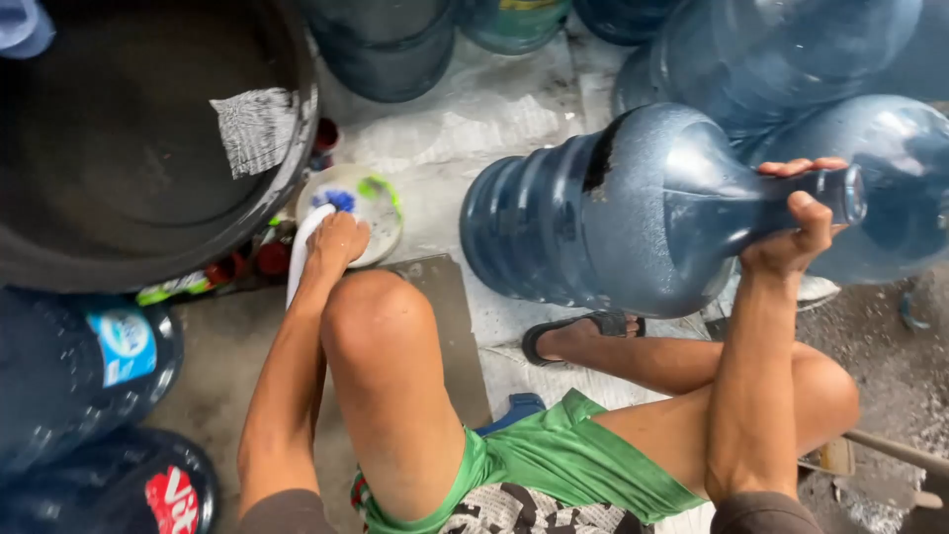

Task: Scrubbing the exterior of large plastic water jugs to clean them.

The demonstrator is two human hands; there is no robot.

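Observation:
My right hand [796, 232] grips the neck of a large blue water jug [613, 213], which lies tilted on its side in front of my knees. My left hand [336, 240] is closed around the white handle of a brush [301, 252]. The brush's blue bristles reach into a small white bowl [381, 222] on the ground. I am squatting, with my left knee between the two hands.
A big dark tub [129, 158] fills the upper left. More blue jugs lie at the upper right [791, 49], along the top [386, 49] and at the lower left [79, 366]. Small red caps [272, 259] sit by the tub. My sandalled foot [573, 331] rests under the jug.

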